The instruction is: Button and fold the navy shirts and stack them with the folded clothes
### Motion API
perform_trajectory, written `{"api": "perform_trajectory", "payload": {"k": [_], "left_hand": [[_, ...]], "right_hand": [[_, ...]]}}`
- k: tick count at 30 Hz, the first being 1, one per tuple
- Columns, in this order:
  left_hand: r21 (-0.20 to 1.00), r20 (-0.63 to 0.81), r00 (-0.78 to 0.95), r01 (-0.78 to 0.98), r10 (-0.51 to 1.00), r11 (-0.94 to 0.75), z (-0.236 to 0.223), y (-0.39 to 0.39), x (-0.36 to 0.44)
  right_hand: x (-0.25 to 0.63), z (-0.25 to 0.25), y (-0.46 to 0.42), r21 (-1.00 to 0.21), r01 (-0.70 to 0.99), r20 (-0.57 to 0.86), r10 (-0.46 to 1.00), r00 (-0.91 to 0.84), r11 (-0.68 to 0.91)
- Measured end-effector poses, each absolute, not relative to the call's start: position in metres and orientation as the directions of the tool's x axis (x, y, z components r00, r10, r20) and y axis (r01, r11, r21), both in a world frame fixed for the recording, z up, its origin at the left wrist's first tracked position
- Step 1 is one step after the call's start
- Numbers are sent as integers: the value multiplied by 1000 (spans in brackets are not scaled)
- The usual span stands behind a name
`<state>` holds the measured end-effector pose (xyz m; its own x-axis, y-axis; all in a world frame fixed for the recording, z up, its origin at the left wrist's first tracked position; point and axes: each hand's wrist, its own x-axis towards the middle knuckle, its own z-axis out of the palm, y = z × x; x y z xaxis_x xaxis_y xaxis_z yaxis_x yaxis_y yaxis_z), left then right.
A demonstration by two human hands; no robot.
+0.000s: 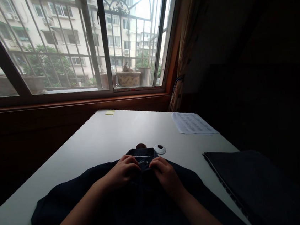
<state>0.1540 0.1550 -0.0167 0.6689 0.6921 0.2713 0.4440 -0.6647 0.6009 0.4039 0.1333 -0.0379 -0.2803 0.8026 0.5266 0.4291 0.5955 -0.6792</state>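
A dark navy collared shirt (pixel 67 194) lies spread face up, its sleeves out to both sides and its collar pointing away from me. My left hand (pixel 124 170) is closed on the left side of the collar, fingers curled over the edge. On the opposite side, my right hand (pixel 165 173) pinches the collar's right edge between thumb and fingers. A label with light print shows inside the neck between my hands. The shirt's lower body is too dark to make out.
The white table (pixel 140 124) carries a round brown object (pixel 141 146) and a white ring (pixel 159 148) just beyond the collar. Printed sheets (pixel 192 123) lie at the back right, a yellow note (pixel 110 112) at the far edge. Folded dark cloth (pixel 250 180) rests at the right. A barred window stands behind.
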Motion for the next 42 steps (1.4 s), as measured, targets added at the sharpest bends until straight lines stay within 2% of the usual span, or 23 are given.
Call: {"api": "perform_trajectory", "payload": {"k": [6,13,17,21,27,34,42], "left_hand": [[569,324,648,448,689,-689,-27,159,154],[676,307,502,483,808,-557,-32,161,157],[754,295,443,437,847,-491,-28,157,167],[827,262,416,368,871,-424,-26,152,177],[842,275,421,329,865,-428,-28,150,180],[912,195,437,248,878,-326,-29,152,178],[896,126,516,307,847,-320,-20,156,168]], "right_hand": [[403,-37,132,-665,384,553,768,-323,640],[401,-28,124,-646,315,587,716,-378,696],[399,-26,120,-627,285,559,673,-484,725],[399,-28,119,-608,328,539,679,-498,723],[398,-22,116,-575,309,597,647,-473,757],[396,-19,118,-525,387,478,639,-603,758],[398,-29,123,-556,405,468,676,-569,726]]}}
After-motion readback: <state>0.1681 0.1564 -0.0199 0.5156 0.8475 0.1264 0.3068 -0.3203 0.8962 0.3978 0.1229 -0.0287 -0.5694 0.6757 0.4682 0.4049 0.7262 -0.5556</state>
